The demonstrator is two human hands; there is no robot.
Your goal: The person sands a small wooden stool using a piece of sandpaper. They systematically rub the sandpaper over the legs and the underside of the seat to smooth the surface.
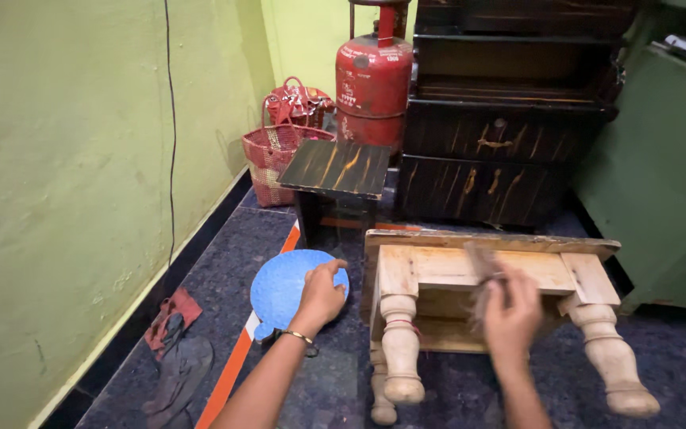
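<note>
- Right hand [511,311] is closed round a brush [482,274], bristles blurred, against the underside of the pale wooden stool [470,274], which lies tipped on its side on the dark speckled floor [454,389]
- Left hand [321,295] lies half curled on the rim of a blue round disc [283,287] on the floor just left of the stool; fingers seem to pinch the edge, firm grip or not I cannot tell
- Bracelet [299,337] on the left wrist
- Risk: stool rests on its edge with neither hand steadying it, so a hard brush stroke could rock or slide it
- Risk: brush handle hidden in the fist, looks like a short hold; could slip and knuckles hit the rough frame
- Risk: red gas cylinder [373,75] stands near behind; dust or a shoved stool could reach the dark side table [337,168] in front of it
- Risk: cloth and sandal pile [175,349] by the green wall [65,183] is a trip point
- Counts: one pale stool, four turned legs showing, one partly hidden; one brush; one blue disc; one gas cylinder; two red woven baskets [275,159]; one dark side table; one dark drawer chest [510,119]; one green cabinet [660,175] at right
</note>
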